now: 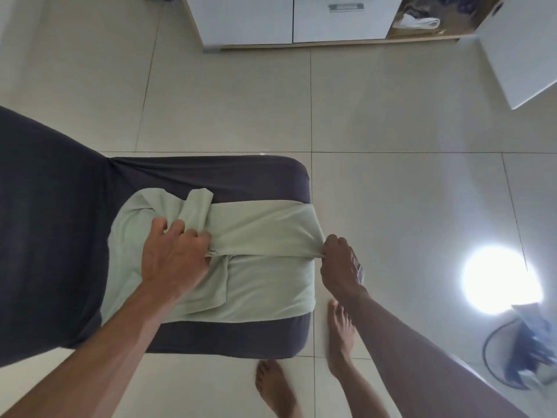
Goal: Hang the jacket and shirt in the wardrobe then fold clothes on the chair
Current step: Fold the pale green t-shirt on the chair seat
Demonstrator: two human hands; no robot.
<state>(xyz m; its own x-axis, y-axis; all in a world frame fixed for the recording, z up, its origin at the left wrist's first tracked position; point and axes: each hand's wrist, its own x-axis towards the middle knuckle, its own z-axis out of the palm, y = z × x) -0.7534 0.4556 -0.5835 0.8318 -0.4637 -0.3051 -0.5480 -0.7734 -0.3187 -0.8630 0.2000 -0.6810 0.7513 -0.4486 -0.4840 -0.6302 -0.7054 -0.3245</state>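
Hands pinch a pale green garment (265,276) on the chair (229,336) seat: left hand (173,257) mid-seat, right hand (339,262) at its right edge.

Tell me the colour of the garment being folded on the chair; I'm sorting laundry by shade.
Plain pale green garment, no pattern, clearest in the head view.

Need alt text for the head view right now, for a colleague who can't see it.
Both hands fold a pale green garment on a dark-covered chair: the left hand grips a bunched fold at its middle, the right hand pinches its edge at the seat's side. Beyond, on the tiled floor, stands an open wardrobe.
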